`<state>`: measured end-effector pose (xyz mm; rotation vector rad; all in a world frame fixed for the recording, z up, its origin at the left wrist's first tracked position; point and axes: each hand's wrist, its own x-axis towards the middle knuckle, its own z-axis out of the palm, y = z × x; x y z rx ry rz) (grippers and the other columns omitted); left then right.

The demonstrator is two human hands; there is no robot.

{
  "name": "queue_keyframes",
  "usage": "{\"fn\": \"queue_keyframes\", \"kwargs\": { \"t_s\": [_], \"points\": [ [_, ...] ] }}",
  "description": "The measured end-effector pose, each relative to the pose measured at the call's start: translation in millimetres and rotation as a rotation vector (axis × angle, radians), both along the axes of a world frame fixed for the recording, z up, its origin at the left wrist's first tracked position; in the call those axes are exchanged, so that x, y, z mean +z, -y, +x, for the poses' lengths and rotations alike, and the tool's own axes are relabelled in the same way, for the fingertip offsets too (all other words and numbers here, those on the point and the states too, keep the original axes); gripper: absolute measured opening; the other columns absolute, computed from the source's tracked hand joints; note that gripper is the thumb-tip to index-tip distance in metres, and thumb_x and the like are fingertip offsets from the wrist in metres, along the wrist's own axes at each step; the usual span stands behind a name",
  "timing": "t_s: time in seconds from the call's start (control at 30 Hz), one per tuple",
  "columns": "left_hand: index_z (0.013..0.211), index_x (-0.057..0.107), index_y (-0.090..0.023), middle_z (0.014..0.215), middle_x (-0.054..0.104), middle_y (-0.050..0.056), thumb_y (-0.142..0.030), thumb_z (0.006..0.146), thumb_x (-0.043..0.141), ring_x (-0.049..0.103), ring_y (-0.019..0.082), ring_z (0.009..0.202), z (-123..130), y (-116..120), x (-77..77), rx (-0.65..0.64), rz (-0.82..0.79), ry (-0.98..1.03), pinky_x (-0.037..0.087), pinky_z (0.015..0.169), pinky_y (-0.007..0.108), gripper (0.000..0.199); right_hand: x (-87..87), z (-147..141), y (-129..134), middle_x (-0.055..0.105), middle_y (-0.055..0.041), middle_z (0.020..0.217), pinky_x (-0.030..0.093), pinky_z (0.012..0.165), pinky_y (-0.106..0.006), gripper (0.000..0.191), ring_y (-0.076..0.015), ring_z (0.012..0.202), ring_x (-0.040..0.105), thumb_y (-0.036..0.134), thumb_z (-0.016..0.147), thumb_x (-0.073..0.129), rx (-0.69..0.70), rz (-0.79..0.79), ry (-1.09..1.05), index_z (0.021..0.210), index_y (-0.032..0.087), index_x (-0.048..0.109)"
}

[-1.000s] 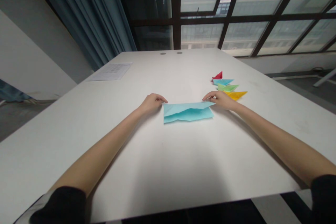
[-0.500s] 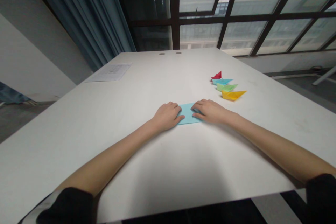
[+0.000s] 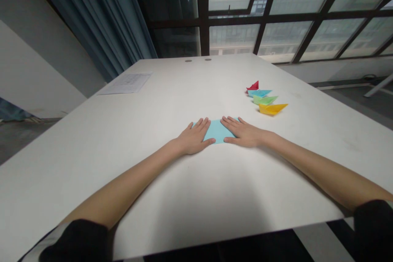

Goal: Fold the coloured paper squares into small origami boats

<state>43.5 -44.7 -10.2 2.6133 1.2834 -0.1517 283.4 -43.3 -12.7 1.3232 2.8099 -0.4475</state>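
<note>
A light blue sheet of folded paper (image 3: 217, 132) lies flat on the white table in front of me. Over its left end rests my left hand (image 3: 196, 135), palm down with fingers stretched out and the thumb along the near edge. My right hand (image 3: 242, 132) presses flat on the right end in the same way, fingers spread. Between the two hands the middle of the paper shows, while both its ends are partly hidden under them.
To the right stand folded paper boats: a red one (image 3: 253, 86), a blue one (image 3: 259, 93), a green one (image 3: 264, 100) and a yellow one (image 3: 272, 109). A printed sheet (image 3: 125, 83) lies at the far left of the table (image 3: 196, 196). Windows and a curtain (image 3: 101, 16) are beyond.
Both hands have flattened out: their fingers were curled on the paper and are now stretched and spread over its ends. The boats have stayed in place.
</note>
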Motion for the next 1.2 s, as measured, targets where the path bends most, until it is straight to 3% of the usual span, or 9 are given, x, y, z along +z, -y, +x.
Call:
{"fn": "queue_keyframes", "kwargs": {
  "t_s": [0.23, 0.37, 0.6, 0.7, 0.87, 1.07, 1.2],
  "points": [
    [0.146, -0.003, -0.013, 0.151, -0.004, 0.013, -0.070, 0.082, 0.018, 0.000, 0.029, 0.140, -16, -4, -0.9, 0.005, -0.065, -0.037, 0.007, 0.108, 0.053, 0.088, 2.2, 16, -3, 0.014, -0.0176, 0.150, 0.009, 0.107, -0.060, 0.094, -0.0348, 0.137, 0.015, 0.069, 0.075, 0.045, 0.035, -0.044, -0.012, 0.146, 0.016, 0.012],
    [0.145, -0.005, -0.013, 0.151, -0.006, 0.012, -0.071, 0.081, 0.017, -0.001, 0.029, 0.140, -16, -4, 1.2, 0.001, -0.083, -0.046, 0.006, 0.108, 0.055, 0.089, 11.7, 16, -6, 0.030, -0.0163, 0.146, 0.021, 0.107, -0.051, 0.091, -0.0316, 0.133, 0.029, 0.062, 0.070, 0.058, 0.130, 0.071, -0.097, 0.142, 0.017, 0.027],
    [0.145, -0.005, -0.013, 0.151, -0.007, 0.013, -0.072, 0.081, 0.018, -0.002, 0.028, 0.140, -18, -6, 6.3, 0.009, -0.123, -0.067, 0.003, 0.107, 0.057, 0.090, 28.8, 15, -4, 0.061, -0.0108, 0.116, 0.041, 0.089, -0.041, 0.055, -0.0261, 0.103, 0.057, 0.044, 0.074, 0.062, 0.188, 0.114, -0.104, 0.122, 0.019, 0.054],
    [0.145, -0.005, -0.016, 0.151, -0.007, 0.012, -0.071, 0.081, 0.021, -0.002, 0.029, 0.140, -20, -7, 5.8, -0.002, -0.127, -0.063, 0.002, 0.107, 0.057, 0.088, 31.8, 14, -2, 0.066, -0.0091, 0.104, 0.043, 0.085, -0.038, 0.040, -0.0243, 0.094, 0.060, 0.037, 0.077, 0.058, 0.217, 0.107, -0.086, 0.112, 0.019, 0.061],
    [0.146, -0.002, -0.018, 0.151, -0.004, 0.011, -0.070, 0.082, 0.022, -0.001, 0.028, 0.140, -26, -13, 2.6, -0.020, -0.148, -0.023, 0.000, 0.108, 0.056, 0.085, 32.7, 10, 0, 0.069, -0.0086, 0.096, 0.043, 0.083, -0.036, 0.030, -0.0221, 0.088, 0.062, 0.030, 0.084, 0.048, 0.263, 0.173, -0.115, 0.104, 0.018, 0.066],
    [0.145, 0.011, -0.025, 0.152, 0.003, 0.009, -0.067, 0.085, 0.021, 0.004, 0.028, 0.140, -32, -20, 13.2, 0.001, -0.288, 0.075, 0.004, 0.108, 0.054, 0.075, 29.3, 7, 3, 0.070, -0.0097, 0.087, 0.043, 0.080, -0.035, 0.032, -0.0216, 0.081, 0.063, 0.031, 0.089, 0.039, 0.194, 0.303, -0.133, 0.096, 0.018, 0.068],
    [0.139, 0.034, -0.022, 0.150, 0.022, 0.008, -0.067, 0.086, 0.015, 0.022, 0.023, 0.137, -36, -24, 23.2, 0.010, -0.384, 0.289, 0.017, 0.109, 0.039, 0.072, 32.3, 4, 6, 0.070, -0.0061, 0.086, 0.044, 0.069, -0.028, 0.032, -0.0178, 0.075, 0.062, 0.035, 0.089, 0.040, 0.010, 0.241, -0.380, 0.094, 0.019, 0.066]
  ]
}}
